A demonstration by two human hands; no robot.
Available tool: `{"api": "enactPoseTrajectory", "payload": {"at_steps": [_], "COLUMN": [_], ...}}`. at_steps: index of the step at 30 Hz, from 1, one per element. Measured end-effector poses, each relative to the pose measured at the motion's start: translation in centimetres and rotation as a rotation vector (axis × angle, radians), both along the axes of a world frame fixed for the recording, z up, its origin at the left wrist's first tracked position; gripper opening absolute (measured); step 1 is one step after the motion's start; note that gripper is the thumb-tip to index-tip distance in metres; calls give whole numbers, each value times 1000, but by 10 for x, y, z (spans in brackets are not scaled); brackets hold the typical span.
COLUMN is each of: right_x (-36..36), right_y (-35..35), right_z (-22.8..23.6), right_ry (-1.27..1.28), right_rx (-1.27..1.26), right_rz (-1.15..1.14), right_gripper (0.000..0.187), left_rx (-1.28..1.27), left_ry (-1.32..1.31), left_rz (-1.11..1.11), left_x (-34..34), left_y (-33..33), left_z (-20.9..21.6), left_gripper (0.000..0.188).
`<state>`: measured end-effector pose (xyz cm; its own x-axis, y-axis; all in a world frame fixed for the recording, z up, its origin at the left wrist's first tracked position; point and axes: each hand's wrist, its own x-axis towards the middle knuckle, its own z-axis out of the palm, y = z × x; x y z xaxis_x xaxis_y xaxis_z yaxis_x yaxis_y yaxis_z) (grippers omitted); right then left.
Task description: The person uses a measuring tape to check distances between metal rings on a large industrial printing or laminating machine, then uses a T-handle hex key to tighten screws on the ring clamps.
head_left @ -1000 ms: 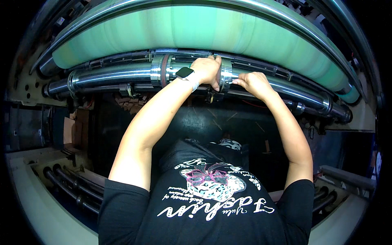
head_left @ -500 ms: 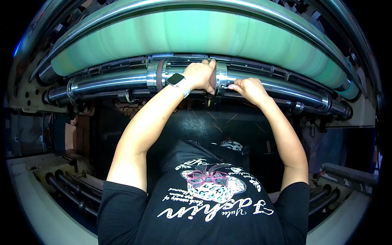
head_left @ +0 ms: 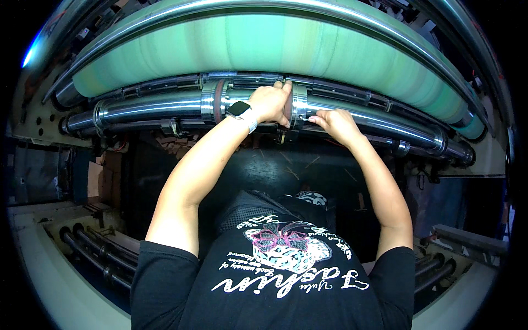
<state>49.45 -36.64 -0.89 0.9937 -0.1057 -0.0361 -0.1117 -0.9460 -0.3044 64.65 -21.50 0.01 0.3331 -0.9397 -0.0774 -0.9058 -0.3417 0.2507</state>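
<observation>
A polished metal shaft runs across in front of me, carrying a ring collar with a brown band along its left side. My left hand grips the band side of this collar, fingers over the top and thumb down at the front. Just right of the collar, my right hand is closed in a pinch. From its fingertips a short, thin metal tool reaches to the collar's face; its full shape is hidden in the fist. A second banded collar sits on the shaft left of my left wrist.
Beyond the shaft lies a wide green roller with a metal bar above it. Machine side frames stand at both ends. Scraps lie on the dark floor below. Dark rods run low at the left.
The view has shifted slightly. My right hand has tilted a little at the collar, while my left hand keeps its grip on the ring.
</observation>
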Motion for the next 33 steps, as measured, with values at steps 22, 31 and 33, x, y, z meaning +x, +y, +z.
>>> {"api": "enactPoseTrajectory", "payload": {"at_steps": [22,31,33], "right_x": [-41,-237,-251], "right_y": [43,-111,-133], "right_z": [-53,-146,-174], "right_ry": [-394,-992,-1148], "right_rx": [399,1431,1566], "right_rz": [-485,-1474,-1591], "right_gripper": [34,10,9], "left_rx": [139,314,522], "left_ry": [599,515,471], "left_rz": [-137,32,32], "left_x": [-111,-137,-153], "left_y": [46,44,25], "left_z": [-58,-84,-67], "left_gripper": [41,44,46]}}
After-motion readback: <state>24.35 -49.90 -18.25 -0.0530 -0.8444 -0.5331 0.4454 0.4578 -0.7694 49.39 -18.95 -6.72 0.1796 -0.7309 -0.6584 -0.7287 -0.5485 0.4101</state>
